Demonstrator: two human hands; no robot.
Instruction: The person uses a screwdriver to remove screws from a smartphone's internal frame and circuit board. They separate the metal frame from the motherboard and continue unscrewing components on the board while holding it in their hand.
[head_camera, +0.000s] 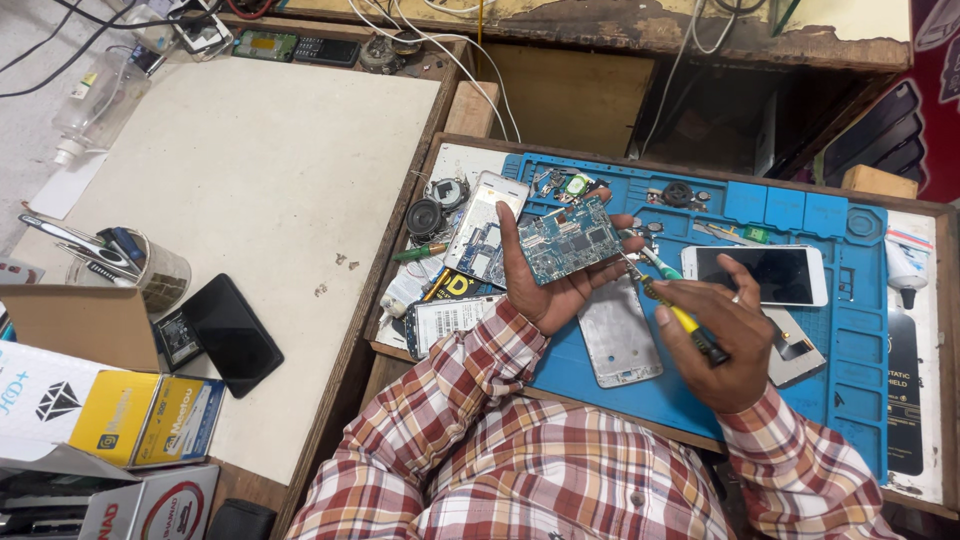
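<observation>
Circuit board (568, 243), blue and crowded with small chips, sits tilted in the left hand (545, 280), raised above the blue work mat (800, 330); the fingers curl under it and the thumb presses its near-left edge, so it is gripped by the rim and not by the parts. It looks thin, light and stiff, yet fragile: best held by its bare edges, as any squeeze across the components could harm them. The right hand (715, 345) is closed around a yellow-handled screwdriver (672, 308), pinching the shaft between thumb and fingers, with the tip just at the board's right edge. Under the hands lies a silver phone back cover (620, 345), flat on the mat. Near to the right rests a white phone (760, 274), screen up. To the left of the board are a white phone frame (480, 215) and a small round speaker (424, 217). Well apart, on the pale tabletop (250, 190), lies a black phone (232, 335).
</observation>
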